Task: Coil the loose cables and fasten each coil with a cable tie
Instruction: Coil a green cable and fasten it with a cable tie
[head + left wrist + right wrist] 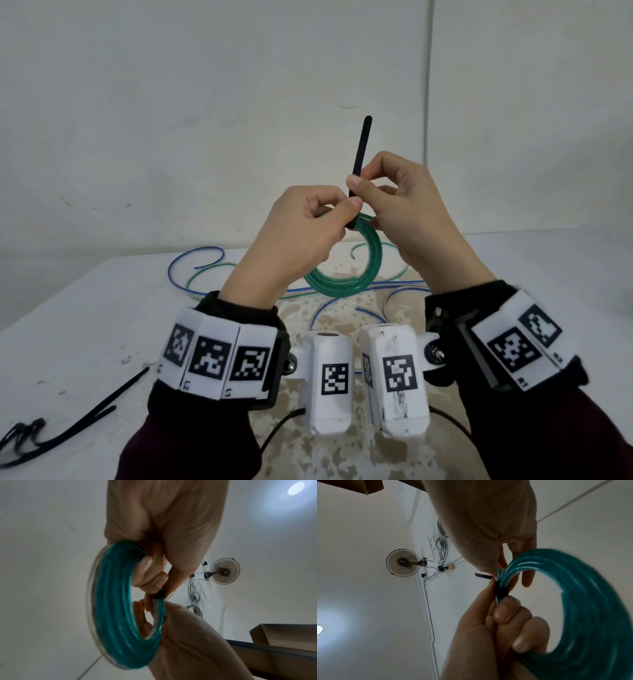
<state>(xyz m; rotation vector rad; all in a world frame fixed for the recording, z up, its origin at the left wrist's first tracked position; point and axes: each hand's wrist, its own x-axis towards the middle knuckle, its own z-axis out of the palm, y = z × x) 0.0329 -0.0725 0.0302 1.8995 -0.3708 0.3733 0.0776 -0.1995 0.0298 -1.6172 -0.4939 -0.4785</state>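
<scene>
A green cable coil (pixel 342 277) hangs in the air above the table, held between both hands. My left hand (pixel 329 212) grips the coil's top with curled fingers, right beside the black cable tie (pixel 361 150) that is wrapped round the strands. The tie's tail stands straight up, and my right hand (pixel 363 181) pinches it between thumb and forefinger just above the coil. In the left wrist view the coil (pixel 111 608) shows the black band (pixel 158 595) round it. The right wrist view shows the coil (pixel 590 601), the band (pixel 501 591) and the left fingers (pixel 506 609) curled below it.
Loose blue and green cables (pixel 202 270) lie curled across the white table (pixel 85 308) behind and under the hands. Spare black cable ties (pixel 85 421) lie at the front left. A white wall stands close behind the table.
</scene>
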